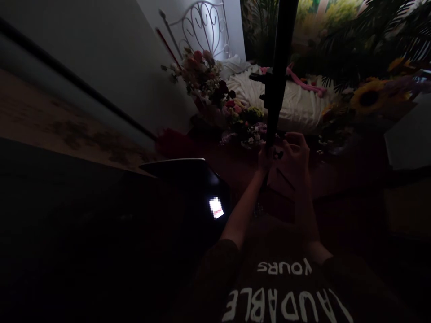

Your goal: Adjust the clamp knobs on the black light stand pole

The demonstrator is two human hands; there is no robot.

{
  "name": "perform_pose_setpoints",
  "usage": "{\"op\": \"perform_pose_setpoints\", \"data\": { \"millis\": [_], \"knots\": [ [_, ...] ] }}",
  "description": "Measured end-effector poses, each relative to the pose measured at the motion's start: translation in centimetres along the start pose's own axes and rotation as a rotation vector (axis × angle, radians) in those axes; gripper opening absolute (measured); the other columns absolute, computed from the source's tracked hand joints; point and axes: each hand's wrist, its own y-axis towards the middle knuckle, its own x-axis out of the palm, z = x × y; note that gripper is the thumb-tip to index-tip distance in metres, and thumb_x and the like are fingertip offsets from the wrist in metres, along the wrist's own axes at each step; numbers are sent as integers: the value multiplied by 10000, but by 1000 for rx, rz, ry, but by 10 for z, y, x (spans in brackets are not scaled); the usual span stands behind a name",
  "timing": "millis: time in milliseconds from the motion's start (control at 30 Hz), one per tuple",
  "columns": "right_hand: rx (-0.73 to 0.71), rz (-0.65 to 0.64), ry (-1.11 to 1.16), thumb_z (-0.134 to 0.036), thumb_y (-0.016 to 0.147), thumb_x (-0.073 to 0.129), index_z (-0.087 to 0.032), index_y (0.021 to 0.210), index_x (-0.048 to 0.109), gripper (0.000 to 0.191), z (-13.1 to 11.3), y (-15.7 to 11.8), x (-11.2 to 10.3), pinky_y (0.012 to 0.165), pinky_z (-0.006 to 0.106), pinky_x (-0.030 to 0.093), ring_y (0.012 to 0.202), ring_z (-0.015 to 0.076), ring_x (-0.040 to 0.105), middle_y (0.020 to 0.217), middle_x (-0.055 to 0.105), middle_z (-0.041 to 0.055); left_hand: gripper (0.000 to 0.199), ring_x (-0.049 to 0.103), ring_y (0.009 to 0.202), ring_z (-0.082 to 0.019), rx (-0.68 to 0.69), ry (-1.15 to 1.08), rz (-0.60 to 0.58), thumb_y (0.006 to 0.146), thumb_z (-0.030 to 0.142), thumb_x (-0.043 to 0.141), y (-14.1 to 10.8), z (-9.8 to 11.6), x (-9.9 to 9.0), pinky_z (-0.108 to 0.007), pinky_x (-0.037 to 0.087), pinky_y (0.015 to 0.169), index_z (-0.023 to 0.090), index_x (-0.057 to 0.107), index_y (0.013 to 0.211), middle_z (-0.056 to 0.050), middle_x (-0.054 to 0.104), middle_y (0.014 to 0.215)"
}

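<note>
A black upright pole (274, 103) with clamp-like fittings rises in front of me. My left hand (264, 157) is closed around its lower part, the fingers partly lost in the dark. Just right of the pole is my right hand (298, 147), its fingers bent and the fingertips apart, close to a small black knob-like part (278, 154). Nothing shows plainly between those fingers. A thin dark rod (285, 178) slants below the hands, perhaps a leg of the stand.
Flower bunches (215, 80) stand ahead, left of a white-draped bed (303, 105) with a metal headboard (205, 24). Sunflowers (368, 96) are at the right. A dark panel (191, 172) with a bright patch lies to the left. Another long pole (77, 83) slants along the wall.
</note>
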Motion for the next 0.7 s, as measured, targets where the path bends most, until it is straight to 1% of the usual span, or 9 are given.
{"op": "perform_pose_setpoints", "data": {
  "millis": [67, 133, 200, 267, 367, 433, 533, 600, 700],
  "knots": [
    [39, -10, -27, -407, 877, 648, -292, 1041, 685, 204, 14, -15, -4, 901, 362, 571, 1044, 220, 662, 1102, 692, 50, 525, 537, 576, -120, -17, 15, 20, 929, 665, 427, 0, 1, 0, -264, 426, 567, 236, 579, 1190, -16, 604, 724],
    [72, -74, -36, -350, 856, 652, -278, 930, 711, 119, 26, -23, -4, 908, 387, 565, 984, 222, 673, 1026, 711, 48, 545, 526, 578, -124, -24, 29, 44, 928, 684, 400, 0, 3, -1, -267, 417, 567, 236, 577, 1183, -17, 586, 718],
    [102, -133, -24, -306, 847, 626, -271, 859, 719, 100, 35, -26, -2, 908, 404, 561, 959, 228, 678, 957, 723, 43, 563, 527, 590, -127, -18, 37, 60, 928, 699, 373, 0, 4, -2, -268, 417, 572, 235, 573, 1177, -20, 581, 729],
    [134, -142, 7, -292, 842, 605, -272, 843, 720, 117, 41, -28, 0, 906, 407, 559, 954, 229, 679, 939, 728, 38, 569, 522, 583, -125, -16, 39, 53, 928, 704, 362, 1, 5, -2, -265, 409, 563, 237, 568, 1178, -17, 579, 731],
    [161, -104, 68, -309, 835, 617, -274, 858, 716, 108, 44, -29, 3, 918, 383, 550, 964, 217, 674, 961, 720, 36, 560, 526, 577, -122, -23, 34, 12, 928, 691, 389, 4, 4, -1, -263, 404, 560, 236, 561, 1206, -14, 588, 725],
    [184, -51, 97, -347, 833, 642, -275, 893, 705, 113, 45, -30, 6, 949, 358, 534, 1017, 210, 661, 1033, 708, 41, 563, 541, 589, -124, -25, 26, -10, 924, 682, 414, 5, 4, -1, -265, 418, 577, 222, 563, 1211, -19, 600, 724],
    [298, 47, 111, -441, 839, 647, -286, 1081, 653, 288, 49, -31, 14, 915, 315, 536, 1074, 200, 639, 1154, 680, 50, 567, 563, 607, -128, -10, 16, -3, 922, 682, 416, 5, 6, -1, -262, 440, 595, 205, 575, 1184, -31, 619, 735],
    [372, 101, 107, -495, 833, 639, -278, 1184, 599, 414, 55, -30, 20, 830, 289, 549, 1022, 194, 655, 1112, 688, 54, 561, 568, 618, -129, 9, 32, 32, 924, 682, 405, 4, 8, -2, -258, 444, 600, 205, 578, 1165, -36, 626, 751],
    [448, 136, 169, -547, 803, 655, -235, 1156, 595, 475, 66, -24, 28, 684, 262, 549, 822, 168, 682, 976, 701, 48, 542, 569, 631, -126, 22, 72, 71, 934, 674, 398, 2, 8, -2, -250, 446, 619, 209, 575, 1151, -29, 618, 755]
  ]
}}
